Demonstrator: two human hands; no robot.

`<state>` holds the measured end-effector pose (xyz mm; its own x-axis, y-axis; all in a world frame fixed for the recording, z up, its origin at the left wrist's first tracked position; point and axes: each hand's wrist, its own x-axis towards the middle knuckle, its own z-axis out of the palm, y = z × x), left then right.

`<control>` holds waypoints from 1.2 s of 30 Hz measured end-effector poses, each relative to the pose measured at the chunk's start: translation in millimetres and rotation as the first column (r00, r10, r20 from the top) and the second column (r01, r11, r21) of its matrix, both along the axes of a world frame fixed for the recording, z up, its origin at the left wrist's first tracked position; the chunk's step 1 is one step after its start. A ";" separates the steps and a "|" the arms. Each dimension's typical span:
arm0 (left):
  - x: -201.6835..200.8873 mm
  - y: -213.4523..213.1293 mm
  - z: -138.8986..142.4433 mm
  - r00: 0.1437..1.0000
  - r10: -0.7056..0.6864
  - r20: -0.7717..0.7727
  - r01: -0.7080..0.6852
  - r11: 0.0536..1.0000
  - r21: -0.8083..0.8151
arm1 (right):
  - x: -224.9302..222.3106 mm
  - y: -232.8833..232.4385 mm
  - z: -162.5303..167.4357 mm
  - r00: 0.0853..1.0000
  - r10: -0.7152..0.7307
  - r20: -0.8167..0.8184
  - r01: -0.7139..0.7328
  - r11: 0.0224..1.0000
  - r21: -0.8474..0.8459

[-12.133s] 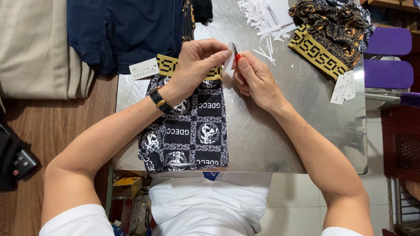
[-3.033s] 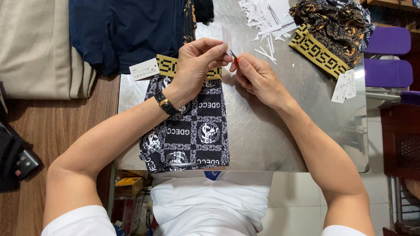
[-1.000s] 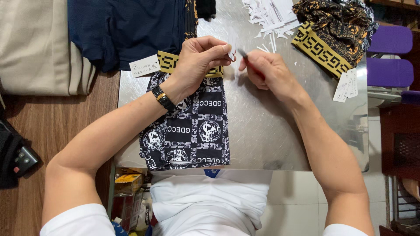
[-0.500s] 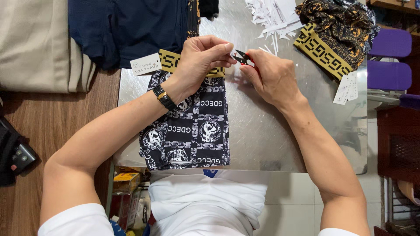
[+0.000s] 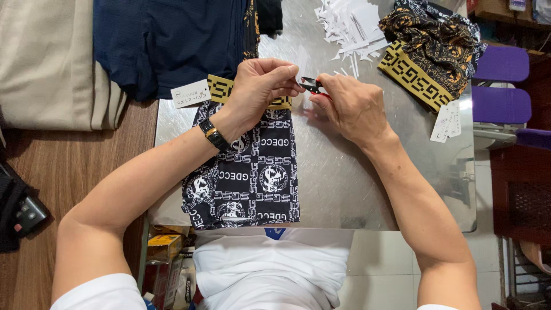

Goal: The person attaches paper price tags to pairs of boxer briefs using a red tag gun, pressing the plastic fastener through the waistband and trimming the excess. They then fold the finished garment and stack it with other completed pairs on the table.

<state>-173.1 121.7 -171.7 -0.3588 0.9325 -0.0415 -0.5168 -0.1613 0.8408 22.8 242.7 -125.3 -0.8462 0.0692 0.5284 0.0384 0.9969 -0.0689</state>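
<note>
Paper scraps (image 5: 350, 26) beyond hands (image 5: 310, 92)

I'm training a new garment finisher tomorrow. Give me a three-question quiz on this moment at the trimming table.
1. True or false: the right hand holds small thread snips.
2. What lies under the left hand? A) patterned black-and-white shorts B) the beige fabric C) the navy garment
3. Fill in: the pile of white paper scraps lies on the ____ table.

Key: 1 true; 2 A; 3 metal
</note>
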 end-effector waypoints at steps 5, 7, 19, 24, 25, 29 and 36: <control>0.9 -0.3 -1.1 1.000 0.002 -0.018 -0.002 1.000 0.004 | 0.0 -1.3 -0.3 1.000 -0.011 -0.002 0.011 1.000 0.011; 1.1 -1.5 -0.3 0.999 -0.006 -0.046 0.005 1.000 -0.011 | -1.0 -2.4 -0.2 1.000 -0.019 0.011 0.019 1.000 0.022; 1.7 -3.5 0.6 0.997 0.000 -0.082 0.001 1.000 0.021 | -0.3 0.9 -6.7 0.994 0.088 -0.069 -0.097 0.985 -0.142; 2.5 -1.9 -1.3 0.997 0.067 -0.049 -0.064 0.996 0.060 | -4.5 2.0 -16.7 0.998 0.061 0.031 0.011 0.313 -0.950; 2.6 -1.5 -1.8 0.996 0.073 -0.042 -0.071 0.996 0.056 | -5.1 2.5 -17.5 0.993 0.104 0.050 0.037 0.126 -0.991; 2.9 -0.3 -3.5 0.997 0.069 -0.035 -0.067 0.996 0.061 | -5.9 3.6 -17.3 0.987 0.142 0.080 0.070 0.075 -0.995; 4.0 -0.9 -3.2 0.996 0.062 -0.059 -0.059 0.997 0.038 | -7.5 -0.5 -14.5 0.980 0.174 0.093 0.068 0.145 -0.987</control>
<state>-169.0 120.8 -174.9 -0.4154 0.9095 0.0156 -0.4537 -0.2221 0.8630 15.3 242.1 -139.8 -0.9228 0.3773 -0.0781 0.1182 0.0845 -0.9894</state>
